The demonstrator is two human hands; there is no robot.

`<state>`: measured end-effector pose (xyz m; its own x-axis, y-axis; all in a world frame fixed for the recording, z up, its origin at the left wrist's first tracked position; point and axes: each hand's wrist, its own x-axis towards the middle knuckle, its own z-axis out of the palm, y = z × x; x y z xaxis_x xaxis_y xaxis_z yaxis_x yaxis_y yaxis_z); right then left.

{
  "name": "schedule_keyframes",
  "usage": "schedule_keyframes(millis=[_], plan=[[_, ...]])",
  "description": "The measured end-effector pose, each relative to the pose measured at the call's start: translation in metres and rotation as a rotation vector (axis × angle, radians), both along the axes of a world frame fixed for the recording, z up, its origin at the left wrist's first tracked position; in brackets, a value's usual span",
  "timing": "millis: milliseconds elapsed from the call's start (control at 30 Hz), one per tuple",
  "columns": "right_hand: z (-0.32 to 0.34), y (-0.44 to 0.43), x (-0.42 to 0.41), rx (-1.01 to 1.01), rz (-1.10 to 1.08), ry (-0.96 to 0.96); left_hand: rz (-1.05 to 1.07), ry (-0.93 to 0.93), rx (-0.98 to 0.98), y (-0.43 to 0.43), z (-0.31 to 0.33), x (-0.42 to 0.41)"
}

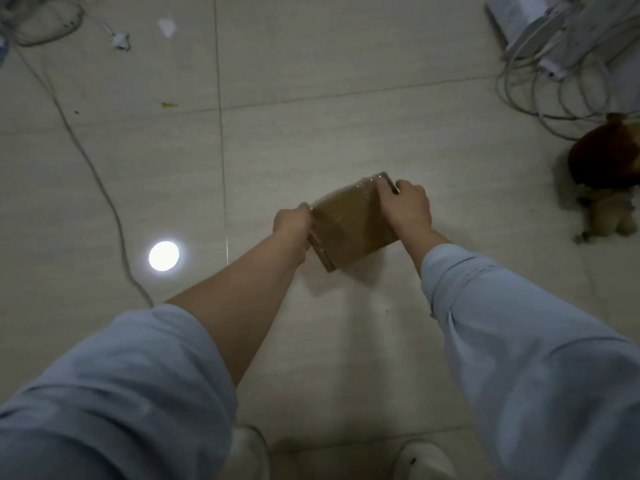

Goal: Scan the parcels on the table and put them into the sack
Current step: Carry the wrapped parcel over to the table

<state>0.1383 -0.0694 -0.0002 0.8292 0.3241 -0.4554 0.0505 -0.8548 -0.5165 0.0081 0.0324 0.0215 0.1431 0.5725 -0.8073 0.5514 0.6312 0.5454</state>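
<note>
Centrally: brown cardboard parcel [353,225], taped, gripped at opposite ends above the tiled floor [311,133]. Left hand [292,225] clamps its near-left edge; right hand [408,206] closes over the far-right corner, fingers curled around it. Beyond the right hand: brown plush toy [606,174], coiled white cables [554,81]. Beyond the left: grey cord [97,178], round light reflection [163,256]. Below the grip: white shoes [426,460].

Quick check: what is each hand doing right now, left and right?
Left hand: closed on the left edge of the brown parcel.
Right hand: closed on the parcel's right edge.
</note>
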Motion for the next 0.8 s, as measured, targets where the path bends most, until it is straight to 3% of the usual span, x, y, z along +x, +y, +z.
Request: schedule_keyframes(millis=[233,500,800], plan=[[0.129,0.027,-0.009,0.096,-0.087,0.001,0.046,0.018,0.073,0.031,0.118,-0.004],[0.294,0.034,-0.025,0.228,-0.152,-0.037,0.174,-0.102,0.074,0.045,0.282,-0.019],[0.510,0.030,-0.066,0.404,-0.136,-0.030,0.153,-0.277,0.116,0.050,0.499,-0.062]])
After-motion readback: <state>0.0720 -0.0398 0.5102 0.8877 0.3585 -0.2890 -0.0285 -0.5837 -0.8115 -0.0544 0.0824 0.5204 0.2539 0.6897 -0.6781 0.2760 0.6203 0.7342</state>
